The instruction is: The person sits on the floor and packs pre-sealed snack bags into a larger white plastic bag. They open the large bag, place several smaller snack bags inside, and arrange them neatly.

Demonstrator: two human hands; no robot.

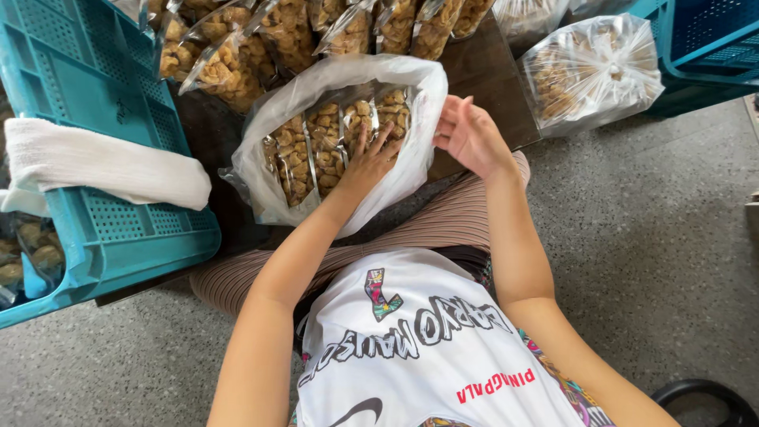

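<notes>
Open room: bare speckled concrete floor [656, 229] spreads from 3 to 5 o'clock of the hands, and again along the bottom left at 7 o'clock; toward 12 o'clock everything is crowded.
Edges: the turquoise crate [95, 103] walls off the 9 o'clock side, its rim close to the big bag; a blue crate [708, 43] closes the 2 o'clock corner.
Surface: a dark low board [482, 75] lies under the bags, its near edge just past the person's striped-trousered knees.
Big clear bag [273, 130]: lies open at the centre, its mouth toward the person, holding a row of small packets of fried snack pieces [324, 142] standing side by side.
Left hand [370, 162]: inside the bag mouth, fingers spread apart and pressed flat on the packets, clamped on nothing.
Right hand [468, 136]: at 3 o'clock of the bag, touching its rim, fingers loosely together and slightly curled; whether they pinch the plastic cannot be told.
Other containers: more filled packets [237, 47] lean at 12 o'clock; a tied clear bag of snacks [593, 71] sits at 2 o'clock.
On the crate: a folded white cloth [95, 158] drapes over its wall.
</notes>
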